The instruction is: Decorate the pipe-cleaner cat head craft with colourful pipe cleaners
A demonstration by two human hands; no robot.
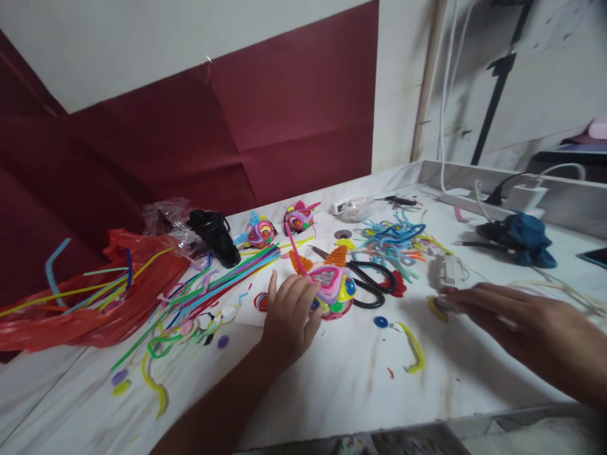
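Note:
My left hand (290,316) grips the left side of a colourful pipe-cleaner animal craft (329,287). This craft has orange ear shapes, a pink strip sticking up, pink swirls, and blue, green and yellow buttons. Its left part lies hidden under my fingers. Black-handled scissors (372,284) lie just behind and to its right. On the right, my right hand (497,313) is low over the table, its fingers pressed together by a small curved yellow piece (437,308). What is between those fingertips is blurred. A small white device (449,272) sits just beyond them.
Two similar crafts, (260,234) one with blue ears, stand at the back. Bundled pipe cleaners (232,278) and a red plastic bag (142,278) lie left. A pile of blue strips (393,237) lies behind the scissors. A blue button (380,322) and yellow strip (416,351) lie between my hands.

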